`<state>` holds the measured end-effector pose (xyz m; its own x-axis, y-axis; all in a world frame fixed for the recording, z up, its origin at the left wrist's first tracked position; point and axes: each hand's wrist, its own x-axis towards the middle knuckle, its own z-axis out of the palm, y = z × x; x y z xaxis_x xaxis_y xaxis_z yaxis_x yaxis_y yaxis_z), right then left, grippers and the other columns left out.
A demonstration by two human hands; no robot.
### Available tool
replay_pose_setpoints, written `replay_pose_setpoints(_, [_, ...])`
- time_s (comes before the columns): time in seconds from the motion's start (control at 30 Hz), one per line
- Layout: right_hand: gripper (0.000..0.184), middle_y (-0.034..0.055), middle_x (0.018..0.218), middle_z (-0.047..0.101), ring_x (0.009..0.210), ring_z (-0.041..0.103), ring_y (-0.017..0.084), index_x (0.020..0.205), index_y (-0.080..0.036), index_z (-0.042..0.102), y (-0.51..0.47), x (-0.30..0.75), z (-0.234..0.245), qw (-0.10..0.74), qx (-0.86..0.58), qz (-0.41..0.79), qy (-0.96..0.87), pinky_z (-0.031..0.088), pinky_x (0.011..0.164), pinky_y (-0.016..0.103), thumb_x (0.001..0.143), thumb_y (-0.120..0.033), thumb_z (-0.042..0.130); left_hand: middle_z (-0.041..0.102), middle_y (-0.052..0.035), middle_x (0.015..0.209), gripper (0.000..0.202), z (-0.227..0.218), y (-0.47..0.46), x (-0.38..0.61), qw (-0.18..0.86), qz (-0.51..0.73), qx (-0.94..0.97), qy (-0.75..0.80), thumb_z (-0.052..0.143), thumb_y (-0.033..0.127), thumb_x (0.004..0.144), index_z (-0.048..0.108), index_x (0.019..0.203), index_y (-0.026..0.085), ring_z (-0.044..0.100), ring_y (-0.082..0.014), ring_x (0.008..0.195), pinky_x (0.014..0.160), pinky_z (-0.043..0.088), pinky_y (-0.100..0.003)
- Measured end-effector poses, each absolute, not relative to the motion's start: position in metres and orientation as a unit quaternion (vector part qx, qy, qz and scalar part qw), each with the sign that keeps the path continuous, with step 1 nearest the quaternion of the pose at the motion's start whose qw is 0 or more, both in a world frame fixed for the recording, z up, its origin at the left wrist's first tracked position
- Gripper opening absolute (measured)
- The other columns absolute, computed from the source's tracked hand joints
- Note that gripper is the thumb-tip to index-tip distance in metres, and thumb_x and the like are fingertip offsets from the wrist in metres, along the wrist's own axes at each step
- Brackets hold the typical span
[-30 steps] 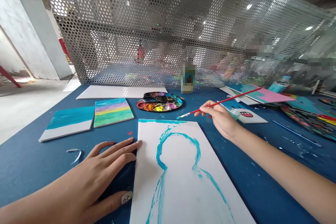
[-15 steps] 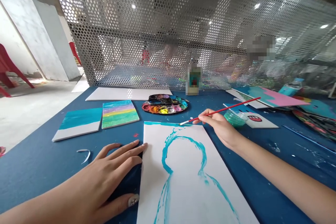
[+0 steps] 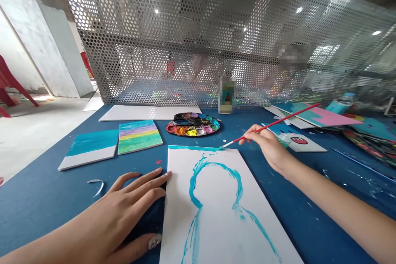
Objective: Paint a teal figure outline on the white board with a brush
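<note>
My right hand (image 3: 269,148) holds a thin red-handled paintbrush (image 3: 272,126) in a pencil grip. Its teal-loaded tip rests at the top edge of a white painting board (image 3: 216,218), on a teal painted stripe. A teal brushed outline of a head and shoulders (image 3: 216,177) covers the board. My left hand (image 3: 130,202) lies flat on the blue table cover, fingers spread, with the fingertips at the board's left edge. It holds nothing. A small glass dish of teal paint (image 3: 284,140) sits just beyond my right hand.
A round paint palette (image 3: 192,126) and a striped pastel painting (image 3: 139,137) lie beyond the board. Further painted boards (image 3: 318,115) and loose brushes (image 3: 368,144) lie to the right. A perforated metal screen (image 3: 185,37) runs along the table's far side, with people beyond it.
My right hand has moved a little to the right, and the brush tip has travelled right along the teal stripe at the board's top edge. My left hand stays in place.
</note>
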<state>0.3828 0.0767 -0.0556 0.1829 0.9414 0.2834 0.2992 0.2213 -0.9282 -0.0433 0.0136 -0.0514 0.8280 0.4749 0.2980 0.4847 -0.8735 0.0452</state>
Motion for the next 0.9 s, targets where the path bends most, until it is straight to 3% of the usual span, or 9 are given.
replay_pose_setpoints(0.23, [0.03,0.0037,0.072,0.08,0.088,0.076,0.029,0.078,-0.029,0.065,0.08,0.367,-0.057,0.536,-0.536,0.299,-0.579,0.052,0.09,0.043,0.081,-0.051,0.084,0.058,-0.0016,0.168,0.068,-0.052,0.012,-0.043,0.023,-0.159,-0.956,-0.246,0.066,0.049,0.109,0.039,0.172,0.042,0.064,-0.0288,0.149,0.118,0.056,-0.041])
replay_pose_setpoints(0.4, [0.029,0.0017,0.064,0.076,0.076,0.07,0.025,0.069,-0.03,0.061,0.078,0.378,-0.048,0.547,-0.553,0.268,-0.568,0.049,0.086,0.041,0.08,-0.044,0.083,0.061,-0.0035,0.166,0.055,-0.049,0.012,-0.04,0.016,-0.144,-0.958,-0.249,0.067,0.048,0.108,0.055,0.16,0.038,0.062,-0.0297,0.15,0.119,0.055,-0.042])
replay_pose_setpoints(0.57, [0.025,0.0036,0.069,0.079,0.084,0.073,0.028,0.074,-0.029,0.065,0.079,0.376,-0.044,0.537,-0.545,0.281,-0.58,0.051,0.086,0.04,0.078,-0.047,0.083,0.061,-0.0049,0.165,0.06,-0.049,0.011,-0.04,0.017,-0.149,-0.957,-0.247,0.067,0.049,0.108,0.05,0.164,0.037,0.061,-0.03,0.152,0.118,0.054,-0.042])
replay_pose_setpoints(0.73, [0.025,0.0023,0.061,0.076,0.075,0.07,0.026,0.067,-0.029,0.063,0.082,0.379,-0.046,0.53,-0.554,0.274,-0.581,0.051,0.085,0.041,0.077,-0.04,0.083,0.062,-0.0046,0.165,0.058,-0.044,0.009,-0.039,0.01,-0.152,-0.959,-0.238,0.066,0.049,0.11,0.05,0.165,0.036,0.062,-0.0283,0.15,0.12,0.051,-0.04])
replay_pose_setpoints(0.9, [0.023,0.0035,0.068,0.078,0.078,0.07,0.026,0.069,-0.029,0.065,0.08,0.389,-0.041,0.524,-0.557,0.268,-0.586,0.053,0.085,0.04,0.08,-0.042,0.081,0.063,-0.0035,0.164,0.056,-0.044,0.009,-0.038,-0.013,-0.154,-0.956,-0.251,0.066,0.05,0.11,0.054,0.163,0.038,0.062,-0.0285,0.15,0.121,0.051,-0.04])
